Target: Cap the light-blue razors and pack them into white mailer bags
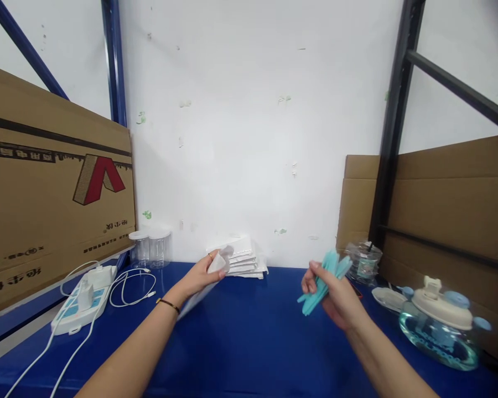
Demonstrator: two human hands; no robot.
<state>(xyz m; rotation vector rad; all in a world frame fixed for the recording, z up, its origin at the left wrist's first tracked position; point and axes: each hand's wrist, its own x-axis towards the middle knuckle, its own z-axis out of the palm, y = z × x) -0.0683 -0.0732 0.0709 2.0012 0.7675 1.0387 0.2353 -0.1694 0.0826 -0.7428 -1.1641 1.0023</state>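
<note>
My left hand (200,278) is closed on a thin, whitish, translucent bag or sheet (219,264), pinched near its upper end between thumb and fingers. Part of it hangs down behind my wrist. Just behind that hand, a stack of flat white packets (244,258) rests against the wall. In my right hand (336,296), fingers wrapped round it, is a bundle of light teal strips (335,264), whose ends stick out above and below my grip. Their exact kind is not clear. Both hands are above the blue tabletop (249,342), apart from each other.
On the left are a white power strip (85,298) with cables and two clear lidded jars (160,249). A large cardboard box (58,204) stands beside them. To the right are a clear bottle with a beige lid (437,326), a plastic-wrapped container (363,262) and a dark rack post (392,121).
</note>
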